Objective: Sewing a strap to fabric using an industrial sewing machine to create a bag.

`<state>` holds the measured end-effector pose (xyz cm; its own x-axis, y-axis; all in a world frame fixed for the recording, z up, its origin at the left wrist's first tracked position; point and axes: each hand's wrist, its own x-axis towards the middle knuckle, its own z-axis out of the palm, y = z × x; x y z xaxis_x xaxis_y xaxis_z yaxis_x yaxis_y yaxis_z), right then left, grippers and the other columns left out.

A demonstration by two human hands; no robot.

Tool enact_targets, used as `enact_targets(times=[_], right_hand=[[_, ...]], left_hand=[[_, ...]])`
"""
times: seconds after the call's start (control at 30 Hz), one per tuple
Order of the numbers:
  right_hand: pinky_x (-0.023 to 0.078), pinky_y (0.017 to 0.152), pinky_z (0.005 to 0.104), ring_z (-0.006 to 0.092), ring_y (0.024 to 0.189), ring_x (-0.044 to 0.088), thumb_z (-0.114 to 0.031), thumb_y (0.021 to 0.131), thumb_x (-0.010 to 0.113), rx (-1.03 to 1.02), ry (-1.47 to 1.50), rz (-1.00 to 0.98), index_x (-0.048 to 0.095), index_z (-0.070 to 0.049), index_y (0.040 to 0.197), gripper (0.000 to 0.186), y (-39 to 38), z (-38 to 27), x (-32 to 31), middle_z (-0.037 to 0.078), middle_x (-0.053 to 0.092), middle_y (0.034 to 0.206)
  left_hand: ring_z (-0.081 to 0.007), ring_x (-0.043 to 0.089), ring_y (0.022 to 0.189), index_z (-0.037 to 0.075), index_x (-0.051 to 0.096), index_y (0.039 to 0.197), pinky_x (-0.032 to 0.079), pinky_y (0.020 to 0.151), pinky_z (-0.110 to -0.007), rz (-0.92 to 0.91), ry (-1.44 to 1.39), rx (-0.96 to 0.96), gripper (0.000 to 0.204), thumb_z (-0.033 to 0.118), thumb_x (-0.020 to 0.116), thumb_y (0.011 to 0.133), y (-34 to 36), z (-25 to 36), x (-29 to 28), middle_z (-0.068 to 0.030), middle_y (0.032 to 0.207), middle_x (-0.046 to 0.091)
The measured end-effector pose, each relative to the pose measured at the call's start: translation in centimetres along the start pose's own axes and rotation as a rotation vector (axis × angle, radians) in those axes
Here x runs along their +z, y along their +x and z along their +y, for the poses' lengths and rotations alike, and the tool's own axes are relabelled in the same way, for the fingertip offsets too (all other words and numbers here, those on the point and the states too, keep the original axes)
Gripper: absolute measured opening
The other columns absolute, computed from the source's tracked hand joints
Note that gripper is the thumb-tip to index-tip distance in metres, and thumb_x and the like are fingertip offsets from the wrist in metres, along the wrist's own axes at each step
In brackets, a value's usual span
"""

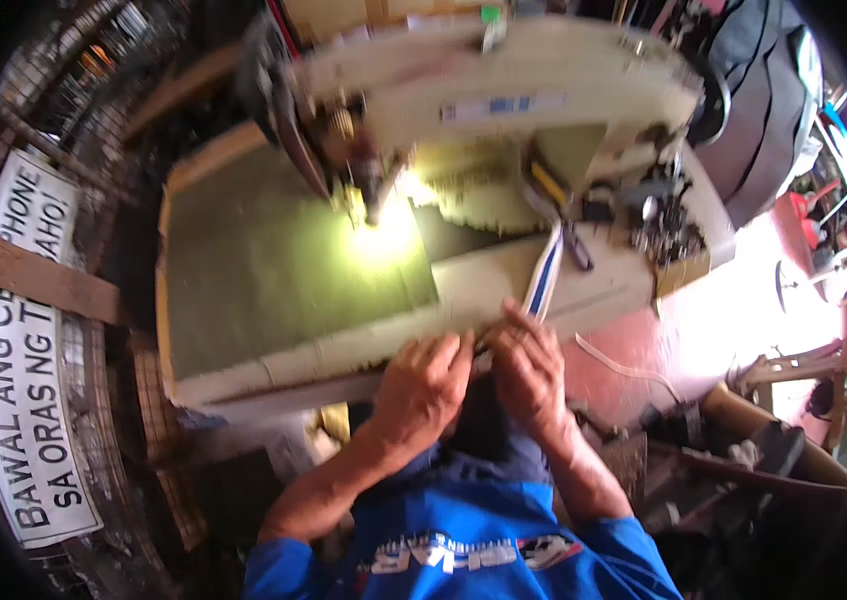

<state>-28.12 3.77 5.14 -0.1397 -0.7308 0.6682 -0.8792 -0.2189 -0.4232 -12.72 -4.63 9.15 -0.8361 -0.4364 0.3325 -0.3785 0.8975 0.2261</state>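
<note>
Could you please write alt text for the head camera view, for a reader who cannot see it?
Seen from above, a person's left hand and right hand pinch a blue-and-white strap at the near edge of a sewing table. A cream sewing machine stands beyond, its lamp glaring on the green tabletop. A white sign hangs at left.

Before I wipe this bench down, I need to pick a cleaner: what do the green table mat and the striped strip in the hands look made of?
Green table mat: looks like matte felt or rubber sheet, flat and glare-free except under the lamp. Striped strip: seems woven webbing, limp, with blue and white bands; right hand pinches it, left hand alongside.
</note>
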Motion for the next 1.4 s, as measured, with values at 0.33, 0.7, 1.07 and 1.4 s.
enact_targets(times=[0.33, 0.7, 1.07, 1.4], right_hand=[[0.051, 0.075, 0.0386, 0.0284, 0.09, 0.06, -0.003, 0.071, 0.085, 0.397, -0.117, 0.048, 0.065, -0.006, 0.118, 0.051, -7.4, -3.8, -3.2, 0.013, 0.062, 0.101], [0.054, 0.062, 0.0334, 0.0283, 0.073, 0.069, 0.01, 0.076, 0.071, 0.413, 0.161, -0.151, 0.062, 0.0, 0.105, 0.032, -12.0, -5.7, -5.2, 0.017, 0.069, 0.089], [0.056, 0.067, 0.0328, 0.0281, 0.075, 0.071, 0.011, 0.077, 0.07, 0.655, 0.401, -0.177, 0.063, 0.0, 0.098, 0.025, -13.5, -6.1, -5.5, 0.017, 0.07, 0.089], [0.056, 0.066, 0.0312, 0.0244, 0.08, 0.071, 0.011, 0.075, 0.072, 0.609, 0.497, -0.188, 0.067, -0.002, 0.099, 0.027, -13.4, -5.6, -4.9, 0.015, 0.07, 0.092]], left_hand=[[-0.0259, 0.066, 0.081, -0.002, 0.068, 0.113, 0.053, 0.069, -0.037, 0.163, -0.492, 0.086, 0.04, -0.004, 0.076, 0.074, -5.4, 1.4, 3.0, -0.0108, 0.095, 0.066], [-0.0253, 0.065, 0.085, -0.002, 0.07, 0.102, 0.055, 0.077, -0.04, -0.014, -0.451, 0.262, 0.023, 0.008, 0.071, 0.082, -7.0, 3.9, 4.4, -0.0119, 0.096, 0.066], [-0.0275, 0.068, 0.098, 0.006, 0.068, 0.116, 0.056, 0.083, -0.035, -0.113, -1.076, -0.284, 0.043, -0.005, 0.078, 0.076, -8.1, 5.4, 5.5, -0.0117, 0.109, 0.067], [-0.0259, 0.069, 0.096, 0.005, 0.07, 0.105, 0.056, 0.082, -0.033, -0.082, -1.125, -0.357, 0.033, -0.008, 0.077, 0.075, -9.4, 5.2, 5.6, -0.0111, 0.105, 0.069]])
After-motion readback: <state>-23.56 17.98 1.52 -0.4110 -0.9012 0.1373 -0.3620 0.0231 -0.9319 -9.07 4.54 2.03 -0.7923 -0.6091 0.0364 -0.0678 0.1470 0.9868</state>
